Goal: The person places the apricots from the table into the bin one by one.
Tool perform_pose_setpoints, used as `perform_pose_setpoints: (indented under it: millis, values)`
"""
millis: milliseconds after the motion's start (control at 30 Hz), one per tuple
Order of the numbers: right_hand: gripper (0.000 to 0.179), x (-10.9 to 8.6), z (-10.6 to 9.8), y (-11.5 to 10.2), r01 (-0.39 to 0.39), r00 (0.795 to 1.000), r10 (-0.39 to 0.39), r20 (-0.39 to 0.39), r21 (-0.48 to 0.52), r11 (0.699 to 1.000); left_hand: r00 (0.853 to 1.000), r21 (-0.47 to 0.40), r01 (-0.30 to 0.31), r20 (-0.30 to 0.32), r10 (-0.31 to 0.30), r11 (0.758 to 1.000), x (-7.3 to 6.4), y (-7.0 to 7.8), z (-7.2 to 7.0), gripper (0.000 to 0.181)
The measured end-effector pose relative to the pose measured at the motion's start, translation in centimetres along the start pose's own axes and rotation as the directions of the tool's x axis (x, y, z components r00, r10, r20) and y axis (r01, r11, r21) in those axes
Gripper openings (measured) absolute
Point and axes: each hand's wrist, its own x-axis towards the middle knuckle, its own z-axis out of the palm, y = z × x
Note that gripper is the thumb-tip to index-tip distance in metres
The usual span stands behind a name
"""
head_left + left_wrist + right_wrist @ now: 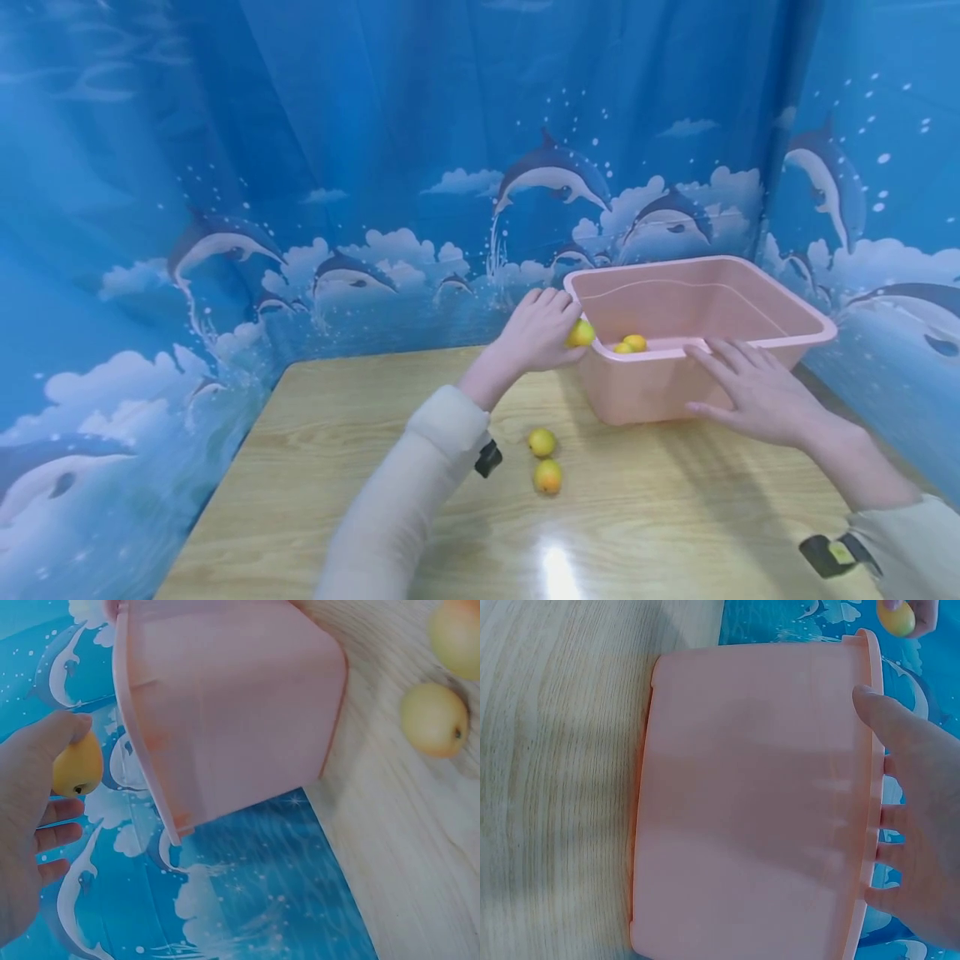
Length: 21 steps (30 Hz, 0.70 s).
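Note:
My left hand (pixel 542 329) pinches a small yellow fruit (pixel 581 334) beside the left end of a pink plastic bin (pixel 645 387). In the left wrist view, thumb and index finger hold the fruit (pixel 79 766) while the other fingers stand apart from it. My right hand (pixel 757 396) lies at the bin's near rim, its fingers extended over the edge and the thumb on the outer side. Inside the bin, near its left end, sit yellow-orange fruits (pixel 634 342), partly hidden by the wall. Two more, a yellow fruit (pixel 542 442) and an orange-tinged fruit (pixel 547 477), lie on the table.
The light wooden table (pixel 337 450) carries the bin at its back right. A blue dolphin-print curtain (pixel 420 150) hangs behind the table and along both sides. Each wrist wears a dark strap device, like the one (pixel 828 554) on the right.

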Motion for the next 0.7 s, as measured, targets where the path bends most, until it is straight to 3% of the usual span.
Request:
perform_pose_setpoints:
  millis: [233, 500, 700]
  values:
    - [0.083, 0.1, 0.1, 0.0, -0.001, 1.000, 0.001, -0.002, -0.007, 1.000, 1.000, -0.007, 0.007, 0.028, -0.007, 1.000, 1.8, 0.9, -0.9, 0.047]
    - [0.083, 0.0, 0.0, 0.0, -0.026, 1.000, 0.026, 0.014, 0.001, 1.000, 1.000, -0.017, -0.018, 0.004, 0.018, 1.000, 3.7, 2.3, -1.0, 0.039]
    - [0.083, 0.0, 0.0, 0.0, -0.034, 0.999, 0.034, 0.020, -0.001, 0.999, 0.998, -0.053, 0.021, 0.058, -0.018, 0.998, 4.7, 3.2, -0.5, 0.037]
